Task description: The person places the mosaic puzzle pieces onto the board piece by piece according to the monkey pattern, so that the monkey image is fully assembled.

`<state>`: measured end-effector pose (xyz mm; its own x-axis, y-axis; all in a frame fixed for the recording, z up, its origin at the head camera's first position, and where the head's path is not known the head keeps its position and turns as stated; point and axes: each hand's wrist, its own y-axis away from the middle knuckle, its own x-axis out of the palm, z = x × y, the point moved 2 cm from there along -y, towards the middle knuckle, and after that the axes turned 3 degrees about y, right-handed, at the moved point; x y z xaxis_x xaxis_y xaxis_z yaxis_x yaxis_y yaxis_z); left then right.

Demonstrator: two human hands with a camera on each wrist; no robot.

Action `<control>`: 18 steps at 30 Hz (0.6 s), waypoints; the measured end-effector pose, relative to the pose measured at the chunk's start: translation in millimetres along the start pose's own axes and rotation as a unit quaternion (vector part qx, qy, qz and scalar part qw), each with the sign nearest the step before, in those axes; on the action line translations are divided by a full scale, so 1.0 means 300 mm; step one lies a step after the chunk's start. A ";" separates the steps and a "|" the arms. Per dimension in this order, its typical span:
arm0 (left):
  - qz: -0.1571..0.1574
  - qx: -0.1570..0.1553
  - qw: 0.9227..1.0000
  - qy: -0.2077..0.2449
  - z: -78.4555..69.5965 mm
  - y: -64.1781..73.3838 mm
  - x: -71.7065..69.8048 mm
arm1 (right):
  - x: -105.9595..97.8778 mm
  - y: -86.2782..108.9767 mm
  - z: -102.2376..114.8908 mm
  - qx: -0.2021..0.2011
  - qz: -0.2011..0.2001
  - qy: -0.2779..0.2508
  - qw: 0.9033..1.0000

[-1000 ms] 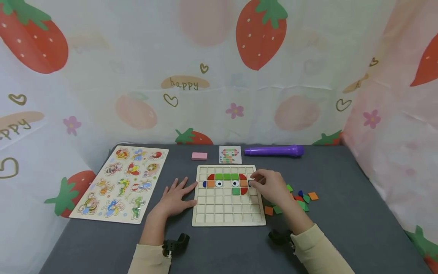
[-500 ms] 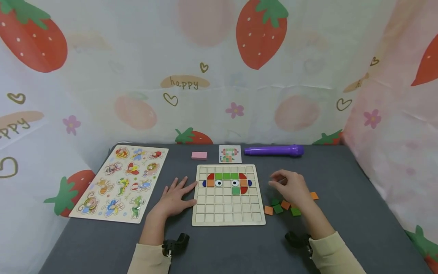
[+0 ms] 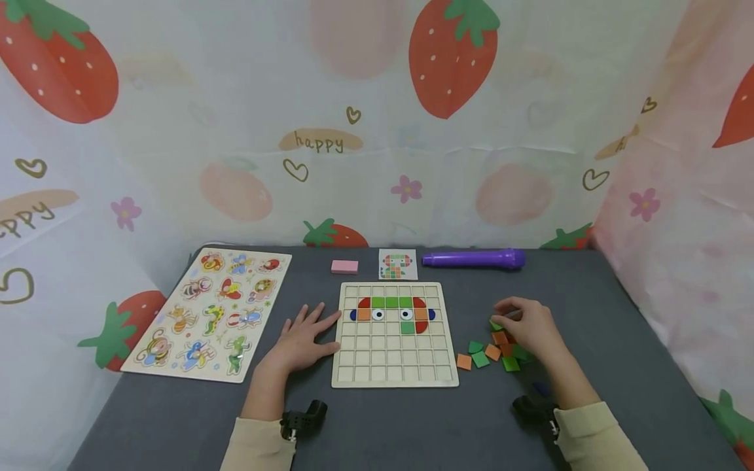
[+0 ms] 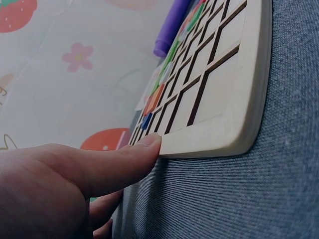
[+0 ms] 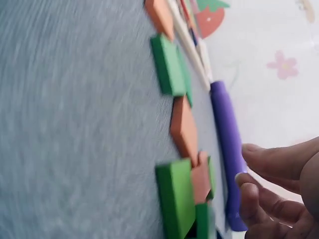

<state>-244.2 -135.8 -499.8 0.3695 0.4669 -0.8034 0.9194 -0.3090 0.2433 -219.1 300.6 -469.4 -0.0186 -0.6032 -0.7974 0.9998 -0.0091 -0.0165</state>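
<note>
A wooden grid board (image 3: 383,381) lies at the middle of the table in the head view. Red, green, orange and blue pieces and two eye tiles sit in its upper cells. My left hand (image 3: 299,343) lies spread on the table, fingertips at the board's left edge; its thumb (image 4: 122,164) touches that edge in the left wrist view. To the right of the board, my right hand (image 3: 533,327) hovers over a loose pile of tiles (image 3: 510,364), fingers bent and thumb apart from the index finger (image 5: 249,196). Nothing shows between them. The hand hides part of the pile.
A picture board of cartoon insects (image 3: 218,317) lies at left. Behind the grid board are a pink block (image 3: 344,267), a small pattern card (image 3: 398,264) and a purple tube-shaped thing (image 3: 474,259). A dark blue piece (image 3: 542,389) lies beside the right forearm.
My right hand has moved right, from the board's right edge to above the loose tiles. A blue piece, earlier under its fingers, now shows at the face's right side. My left hand stays still.
</note>
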 end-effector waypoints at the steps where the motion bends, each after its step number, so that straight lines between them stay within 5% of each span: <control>1: -0.001 0.000 1.000 0.001 0.000 0.000 0.000 | 0.000 -0.004 -0.009 0.003 0.005 0.003 1.000; 18: 0.002 0.002 1.000 -0.005 0.002 -0.003 -0.001 | 0.021 -0.051 -0.054 0.040 0.073 0.044 0.996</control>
<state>-245.4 -136.3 -500.2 0.3719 0.4577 -0.8076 0.9172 -0.3149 0.2440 -234.5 309.8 -483.9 0.1307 -0.5313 -0.8370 0.9887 0.0075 0.1497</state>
